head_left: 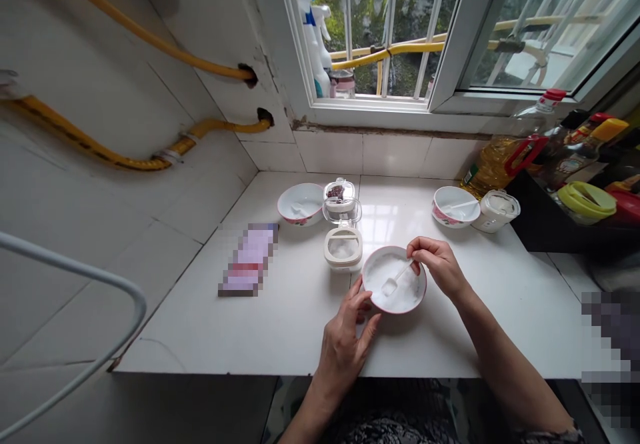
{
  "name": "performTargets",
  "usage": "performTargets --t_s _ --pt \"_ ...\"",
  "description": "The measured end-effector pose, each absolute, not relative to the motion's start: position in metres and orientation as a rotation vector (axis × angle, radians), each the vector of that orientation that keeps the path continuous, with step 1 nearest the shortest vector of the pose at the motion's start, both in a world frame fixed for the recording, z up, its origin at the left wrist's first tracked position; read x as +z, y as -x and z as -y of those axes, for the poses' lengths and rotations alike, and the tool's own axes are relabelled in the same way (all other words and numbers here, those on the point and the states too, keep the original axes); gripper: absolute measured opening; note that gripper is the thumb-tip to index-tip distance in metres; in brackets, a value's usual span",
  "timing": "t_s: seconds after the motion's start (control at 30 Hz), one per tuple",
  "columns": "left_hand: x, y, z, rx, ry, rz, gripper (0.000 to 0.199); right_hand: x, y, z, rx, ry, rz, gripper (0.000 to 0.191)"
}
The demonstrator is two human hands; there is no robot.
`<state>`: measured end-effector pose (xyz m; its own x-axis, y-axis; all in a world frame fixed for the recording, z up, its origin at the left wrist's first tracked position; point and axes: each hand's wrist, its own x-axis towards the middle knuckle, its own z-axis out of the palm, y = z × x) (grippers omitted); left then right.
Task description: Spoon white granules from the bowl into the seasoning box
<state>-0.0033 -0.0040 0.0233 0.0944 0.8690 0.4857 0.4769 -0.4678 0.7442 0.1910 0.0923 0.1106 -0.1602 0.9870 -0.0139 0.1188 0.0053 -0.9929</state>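
A white bowl with a red rim [394,280] sits on the white tiled counter [210,324], filled with fine white powder. A small white spoon [397,279] rests in the powder, its handle rising toward my right hand [437,265], whose fingers pinch the handle end. My left hand [345,347] grips the bowl's lower left rim, with its fingers against the side. The spoon's bowl is partly sunk in the powder.
Behind stand a small bowl with a spoon [300,204], a lidded seasoning box [343,227], another bowl with a spoon [456,207], and a white jar [496,211]. An oil bottle [510,154] stands at the right. A blurred packet [247,261] lies left.
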Motion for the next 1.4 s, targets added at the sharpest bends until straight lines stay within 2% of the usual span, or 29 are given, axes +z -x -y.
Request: performTargets --t_s 0.2,0.43,0.53,0.63,0.7,0.8,1.03,1.23,1.4 --pt "0.023 0.004 0.005 1.327 -1.983 -1.327 0.027 0.107 -0.193 -0.099 1.3 1.196 1.315 0.01" --pt "0.023 0.004 0.004 1.319 -2.003 -1.318 0.028 0.114 -0.174 -0.099 1.168 1.137 1.298 0.01" --pt "0.023 0.004 0.003 1.336 -2.016 -1.321 0.028 0.114 -0.16 -0.093 0.953 1.104 1.428 0.012" --pt "0.024 0.004 0.003 1.337 -2.024 -1.326 0.029 0.11 -0.149 -0.089 0.588 1.031 1.735 0.01" --pt "0.024 0.004 0.003 1.336 -2.023 -1.327 0.029 0.107 -0.145 -0.089 0.356 0.926 1.969 0.017" --pt "0.024 0.004 0.003 1.337 -2.014 -1.325 0.029 0.109 -0.148 -0.088 0.214 0.845 2.105 0.021" --pt "0.024 0.003 0.004 1.336 -2.008 -1.33 0.029 0.123 -0.175 -0.084 0.253 0.951 1.944 0.017" --pt "0.022 0.004 0.004 1.333 -1.997 -1.317 0.029 0.107 -0.176 -0.085 0.32 0.905 2.153 0.018" --pt "0.024 0.004 0.004 1.342 -2.002 -1.328 0.028 0.099 -0.17 -0.083 0.517 1.004 2.11 0.018"
